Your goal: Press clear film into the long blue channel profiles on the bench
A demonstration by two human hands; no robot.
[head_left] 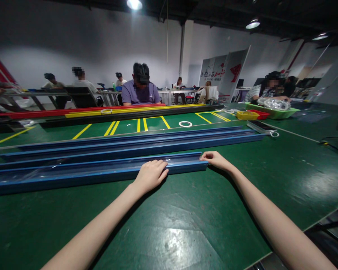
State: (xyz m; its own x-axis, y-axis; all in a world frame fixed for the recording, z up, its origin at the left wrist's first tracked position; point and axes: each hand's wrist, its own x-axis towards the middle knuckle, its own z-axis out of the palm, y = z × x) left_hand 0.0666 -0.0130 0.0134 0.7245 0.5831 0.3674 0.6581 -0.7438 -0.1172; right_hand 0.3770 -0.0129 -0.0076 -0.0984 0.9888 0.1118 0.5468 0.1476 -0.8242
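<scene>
A long blue plastic channel [183,167] lies open side up on the green table, the nearest of several such pieces. My left hand [153,174] is closed over its near wall, fingers reaching inside and thumb on the outer face. At the channel's right end, my right hand [214,159] has its fingers pinched together against the opening. What those fingertips hold, if anything, is too small to make out. Two more blue channels [186,141] lie parallel just behind, apart from both hands.
Beyond a seam in the green table [186,210] lie a white ring [185,124] and yellow [146,110] and black strips. At right are a phone [260,126], a yellow tray [246,115] and a green basket [288,113]. A person [141,90] sits across the table.
</scene>
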